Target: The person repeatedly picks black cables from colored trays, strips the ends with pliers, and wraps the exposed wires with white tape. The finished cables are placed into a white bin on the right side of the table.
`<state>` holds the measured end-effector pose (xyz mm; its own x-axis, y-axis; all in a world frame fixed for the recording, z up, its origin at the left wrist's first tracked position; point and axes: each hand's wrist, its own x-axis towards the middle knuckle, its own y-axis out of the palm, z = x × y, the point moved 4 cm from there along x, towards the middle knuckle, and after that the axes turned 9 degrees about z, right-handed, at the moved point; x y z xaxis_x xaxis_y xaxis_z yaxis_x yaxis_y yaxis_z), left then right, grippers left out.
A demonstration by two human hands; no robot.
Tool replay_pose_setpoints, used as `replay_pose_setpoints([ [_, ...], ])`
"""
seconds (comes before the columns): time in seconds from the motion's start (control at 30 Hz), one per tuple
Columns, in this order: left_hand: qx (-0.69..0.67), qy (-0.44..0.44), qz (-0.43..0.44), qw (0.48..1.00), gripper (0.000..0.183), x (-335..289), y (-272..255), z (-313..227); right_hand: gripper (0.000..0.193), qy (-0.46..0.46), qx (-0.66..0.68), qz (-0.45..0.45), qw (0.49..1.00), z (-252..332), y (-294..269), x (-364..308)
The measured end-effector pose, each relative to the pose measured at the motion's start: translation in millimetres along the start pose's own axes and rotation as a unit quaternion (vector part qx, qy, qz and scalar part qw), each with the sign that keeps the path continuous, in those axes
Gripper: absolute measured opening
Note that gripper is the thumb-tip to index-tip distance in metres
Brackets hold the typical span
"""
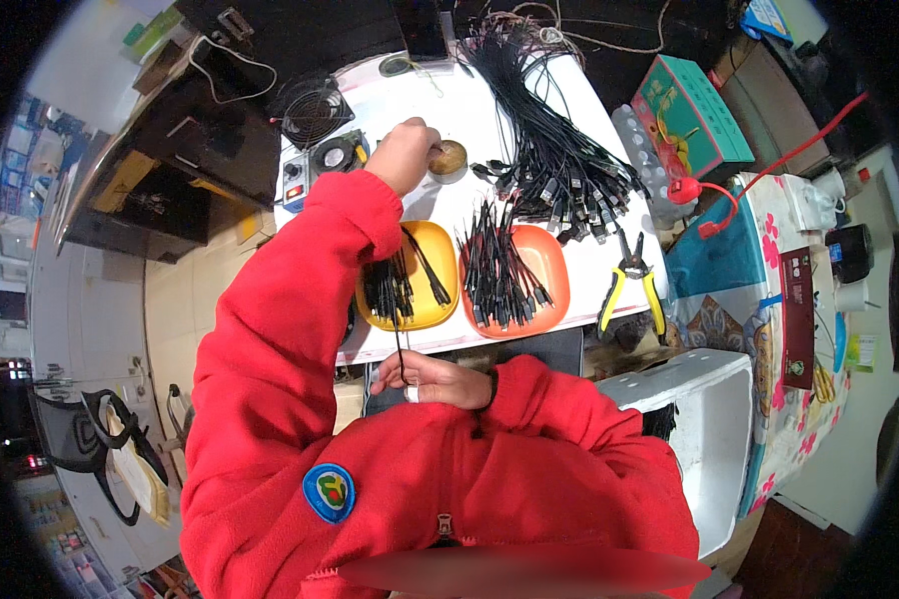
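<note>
My left hand (410, 157) is reached out over the white table, its fingers closed at the rim of a small round brownish tin (448, 161). Whatever those fingers pinch is hidden. Close to my chest, my right hand (438, 381) grips a thin black cable (401, 351) that points up toward the yellow tray (448, 311). Something white wraps a digit of this hand. Short black cables (388, 292) lie in the yellow tray. Beside it, an orange tray (552, 268) holds more black cables (497, 275) with plugs on their ends.
A large bundle of long black cables (559, 140) covers the table's far right. Yellow-handled wire strippers (630, 280) lie at the right edge. A control box (294, 180) and black fans (315, 112) stand at the left. A white foam box (714, 439) is on my right.
</note>
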<state>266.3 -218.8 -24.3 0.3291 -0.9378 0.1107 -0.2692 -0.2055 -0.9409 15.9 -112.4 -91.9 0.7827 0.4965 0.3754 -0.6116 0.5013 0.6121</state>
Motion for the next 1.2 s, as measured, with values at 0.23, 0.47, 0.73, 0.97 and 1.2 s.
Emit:
replay_pose_setpoints([
  [0.23,0.015,-0.011,-0.081,0.997,0.006,-63.5,-65.0,26.0,0.046,0.064,-0.084,0.034,0.994,-9.1,25.6,20.8],
  [0.47,-0.008,-0.148,-0.076,0.986,0.010,-104.4,-85.4,83.6,0.051,0.089,-0.165,0.056,0.981,-14.9,37.7,45.6],
  [0.73,0.046,-0.123,-0.038,0.991,0.012,-86.3,-70.1,109.0,0.049,0.122,-0.116,0.034,0.985,-20.3,30.8,49.4],
  [0.97,0.072,-0.123,0.002,0.990,0.011,-71.4,-66.7,118.0,0.046,0.093,-0.112,0.033,0.989,-21.6,21.7,48.2],
  [1.2,0.116,-0.137,0.044,0.983,0.009,-61.3,-60.7,124.0,0.043,0.084,-0.074,0.029,0.993,-24.5,18.6,48.3],
])
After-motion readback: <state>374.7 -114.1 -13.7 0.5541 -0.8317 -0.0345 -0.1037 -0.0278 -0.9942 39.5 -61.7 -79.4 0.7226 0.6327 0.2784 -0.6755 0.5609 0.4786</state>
